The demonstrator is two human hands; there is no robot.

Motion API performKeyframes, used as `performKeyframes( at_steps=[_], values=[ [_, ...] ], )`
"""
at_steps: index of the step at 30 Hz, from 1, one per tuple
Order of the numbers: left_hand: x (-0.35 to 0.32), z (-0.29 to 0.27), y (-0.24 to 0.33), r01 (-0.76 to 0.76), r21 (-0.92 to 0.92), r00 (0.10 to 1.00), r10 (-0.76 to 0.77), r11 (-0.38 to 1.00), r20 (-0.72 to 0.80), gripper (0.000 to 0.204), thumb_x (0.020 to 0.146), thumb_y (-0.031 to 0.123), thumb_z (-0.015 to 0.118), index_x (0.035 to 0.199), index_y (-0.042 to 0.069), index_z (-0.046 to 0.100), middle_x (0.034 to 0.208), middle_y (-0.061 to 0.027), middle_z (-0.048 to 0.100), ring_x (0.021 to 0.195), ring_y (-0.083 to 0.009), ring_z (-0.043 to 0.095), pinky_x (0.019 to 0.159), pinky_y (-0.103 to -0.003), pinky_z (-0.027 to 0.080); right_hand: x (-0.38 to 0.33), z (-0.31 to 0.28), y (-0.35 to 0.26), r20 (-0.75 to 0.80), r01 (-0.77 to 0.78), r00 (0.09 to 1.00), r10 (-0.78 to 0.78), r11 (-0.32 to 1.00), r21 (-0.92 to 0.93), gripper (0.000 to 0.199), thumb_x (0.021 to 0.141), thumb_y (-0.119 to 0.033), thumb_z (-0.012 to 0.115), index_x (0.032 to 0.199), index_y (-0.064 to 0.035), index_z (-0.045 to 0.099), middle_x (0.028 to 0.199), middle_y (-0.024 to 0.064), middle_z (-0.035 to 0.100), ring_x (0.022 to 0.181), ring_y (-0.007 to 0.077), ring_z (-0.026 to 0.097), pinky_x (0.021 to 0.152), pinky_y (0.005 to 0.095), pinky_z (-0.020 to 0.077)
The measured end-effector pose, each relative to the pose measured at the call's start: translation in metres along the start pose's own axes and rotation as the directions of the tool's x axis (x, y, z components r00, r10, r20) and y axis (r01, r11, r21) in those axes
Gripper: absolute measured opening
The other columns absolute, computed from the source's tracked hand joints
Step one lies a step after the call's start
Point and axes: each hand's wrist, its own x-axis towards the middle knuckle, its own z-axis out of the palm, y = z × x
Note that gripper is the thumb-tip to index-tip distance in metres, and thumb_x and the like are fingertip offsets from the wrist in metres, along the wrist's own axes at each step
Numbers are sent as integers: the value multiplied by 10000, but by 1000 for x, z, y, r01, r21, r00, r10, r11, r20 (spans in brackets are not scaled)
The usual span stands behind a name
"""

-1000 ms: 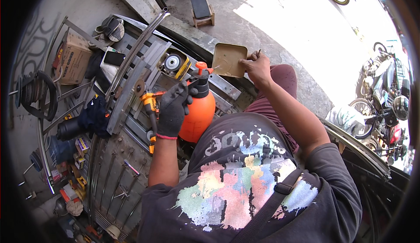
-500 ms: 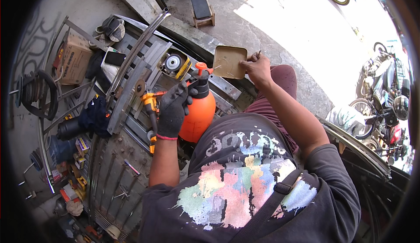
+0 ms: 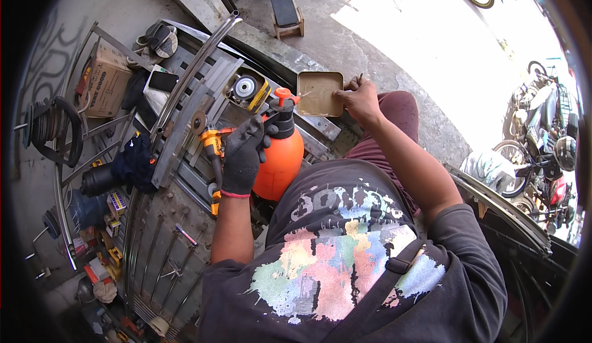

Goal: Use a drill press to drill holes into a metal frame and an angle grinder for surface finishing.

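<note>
My left hand, in a dark grey work glove, has its fingers curled round the handle at the neck of an orange pump sprayer. The sprayer stands upright against my shirt, its orange pump knob on top. Bare, my right hand pinches the edge of a shallow square tan tin lid, whose scratched inside faces up, just beyond the sprayer nozzle. A small dark thing pokes out between the right fingers, too small to name. Left of the glove lies a yellow angle grinder with a thin disc.
A square yellow-sided tin holding round discs sits beyond the sprayer. Metal bars and bent tubes lie at its left. A phone, a cardboard box and a wheel-like part are farther left. Motorcycles stand at right.
My right hand has brought the tin lid slightly left and nearer to me, closer to the sprayer nozzle. The left hand and the sprayer have stayed put.
</note>
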Motion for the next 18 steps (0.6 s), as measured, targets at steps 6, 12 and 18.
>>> performKeyframes(
  at_steps=[6, 12, 18],
  values=[
    [-2, 0, -1, 0, 14, 1000, 1, 1000, -23, 233, 1141, 261, 628, 1174, 68, 754, 924, -3, 775, 563, -24, 511, 507, -181, 387, 0, -4, -1, 38, -29, 999, 30, 1000, -5, 460, 845, 43, 881, 834, -129, 454, 888, 57, 645, 787, 125, 616, 690, 296, 545],
    [-1, -3, -4, 2, -4, 1000, -2, 1000, -23, 228, 1137, 236, 640, 1253, 53, 714, 969, -22, 790, 561, -10, 485, 502, -177, 367, 0, -3, 2, 36, -7, 999, 8, 1000, -7, 469, 844, 40, 882, 841, -132, 446, 914, 77, 663, 808, 138, 635, 699, 307, 547],
    [-2, -2, -3, 3, -7, 1000, -3, 1000, -26, 228, 1135, 244, 646, 1224, 50, 725, 965, -22, 790, 558, -9, 485, 502, -176, 369, 0, -4, 0, 36, -44, 998, 44, 999, 0, 461, 844, 45, 880, 853, -125, 452, 919, 76, 668, 816, 146, 641, 709, 318, 557]
  ],
)
